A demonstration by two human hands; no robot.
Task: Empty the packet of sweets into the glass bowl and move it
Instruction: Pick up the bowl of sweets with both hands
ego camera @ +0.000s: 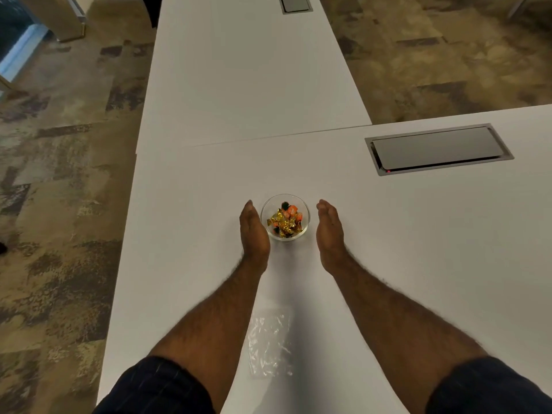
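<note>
A small glass bowl (pixel 304 208) stands on the white table (pixel 194 222), holding several sweets (pixel 285 221) in gold and orange wrappers. My left hand (pixel 253 231) stands on edge against the bowl's left side, fingers straight and together. My right hand (pixel 330 231) stands the same way a small gap to the bowl's right, not touching it. A clear, crumpled plastic packet (pixel 270 342) lies flat on the table between my forearms, near me; it looks empty.
A grey cable hatch (pixel 439 148) is set into the table at the far right, and another (pixel 295 3) sits far ahead. A seam joins a second table (pixel 248 70) beyond. The table's left edge drops to patterned carpet (pixel 59 174).
</note>
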